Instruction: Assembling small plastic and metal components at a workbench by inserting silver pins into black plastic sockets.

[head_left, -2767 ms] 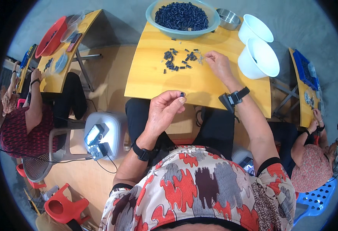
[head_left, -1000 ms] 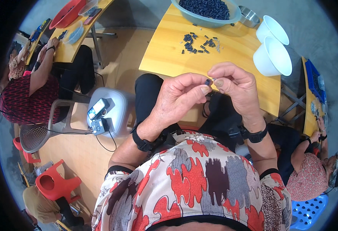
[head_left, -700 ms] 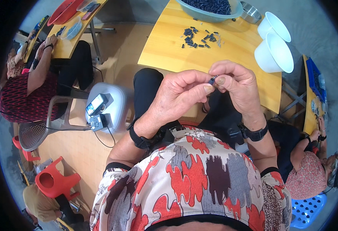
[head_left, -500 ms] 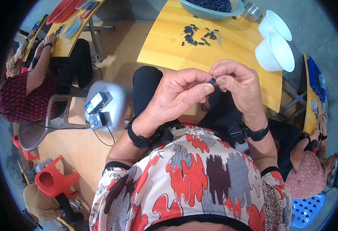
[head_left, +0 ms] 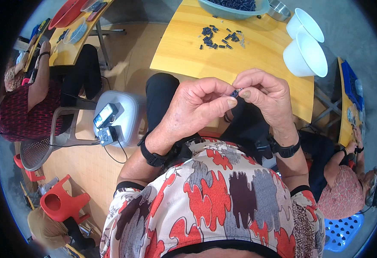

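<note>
Between thumb and forefinger, my left hand (head_left: pixel 190 105) pinches a small dark blue-black cylindrical part (head_left: pixel 235 93). The fingertips of my right hand (head_left: pixel 266 98) meet it from the other side, closed at the part's upper end; what they pinch there is too small to make out. Both hands are raised in front of the near table edge, above my lap. Beyond them on the yellow table (head_left: pixel 184 47) lies a loose pile of similar dark parts (head_left: pixel 207 38), with small clear pieces (head_left: pixel 242 41) scattered beside it.
A pale basin (head_left: pixel 203 5) full of dark parts stands at the far edge, beside a metal bowl (head_left: pixel 278 10). Two white tubs (head_left: pixel 298 58) sit at the right edge. A grey stool (head_left: pixel 130 112) carries devices with cables. Other people work at tables left and right.
My fingertips have shifted slightly on the small dark part, which is now turned a little. The view has moved slightly. At the left, another person's hand has risen from the table.
</note>
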Available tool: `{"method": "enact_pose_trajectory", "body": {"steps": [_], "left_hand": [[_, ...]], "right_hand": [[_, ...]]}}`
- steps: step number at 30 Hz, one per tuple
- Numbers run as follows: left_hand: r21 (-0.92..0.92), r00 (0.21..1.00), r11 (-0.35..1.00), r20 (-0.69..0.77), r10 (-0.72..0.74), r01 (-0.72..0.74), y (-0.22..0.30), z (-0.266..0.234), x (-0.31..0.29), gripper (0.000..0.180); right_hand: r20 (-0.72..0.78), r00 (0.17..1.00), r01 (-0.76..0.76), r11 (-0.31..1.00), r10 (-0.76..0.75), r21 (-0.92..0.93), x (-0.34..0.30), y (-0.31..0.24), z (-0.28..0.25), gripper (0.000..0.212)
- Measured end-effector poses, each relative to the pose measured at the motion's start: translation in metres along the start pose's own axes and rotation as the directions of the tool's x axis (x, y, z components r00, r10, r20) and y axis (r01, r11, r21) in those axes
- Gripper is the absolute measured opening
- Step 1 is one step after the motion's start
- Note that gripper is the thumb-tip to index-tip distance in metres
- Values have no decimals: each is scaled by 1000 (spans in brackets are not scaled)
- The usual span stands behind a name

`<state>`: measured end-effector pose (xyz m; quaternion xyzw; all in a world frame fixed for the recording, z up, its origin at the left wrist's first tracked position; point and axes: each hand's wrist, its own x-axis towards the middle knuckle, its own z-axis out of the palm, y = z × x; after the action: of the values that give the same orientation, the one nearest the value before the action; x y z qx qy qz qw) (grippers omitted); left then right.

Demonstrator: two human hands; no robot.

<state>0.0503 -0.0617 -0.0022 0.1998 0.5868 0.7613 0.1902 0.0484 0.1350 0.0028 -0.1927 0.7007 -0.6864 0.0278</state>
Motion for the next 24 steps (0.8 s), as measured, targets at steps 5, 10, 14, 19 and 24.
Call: {"method": "enact_pose_trajectory", "body": {"steps": [5, 10, 14, 19, 24], "left_hand": [[85, 1000, 996, -7, 6, -5, 0, 1, -1, 13], [117, 999, 992, -21, 40, -37, -1, 2, -2, 11], [87, 999, 996, -45, -4, 8, 0, 2, -3, 12], [61, 998, 998, -66, 5, -1, -4, 2, -4, 12], [17, 996, 999, -67, 51, -49, -7, 2, -3, 10]], "right_hand": [[26, 999, 22, 998, -21, -51, 0, -3, -2, 10], [27, 999, 33, 997, -31, -69, -2, -5, 0, 11], [5, 999, 54, 997, -54, -58, -3, -1, 2, 11], [27, 999, 22, 998, -21, -59, -4, -3, 2, 12], [-3, 999, 54, 998, -54, -39, -3, -2, 4, 11]]}}
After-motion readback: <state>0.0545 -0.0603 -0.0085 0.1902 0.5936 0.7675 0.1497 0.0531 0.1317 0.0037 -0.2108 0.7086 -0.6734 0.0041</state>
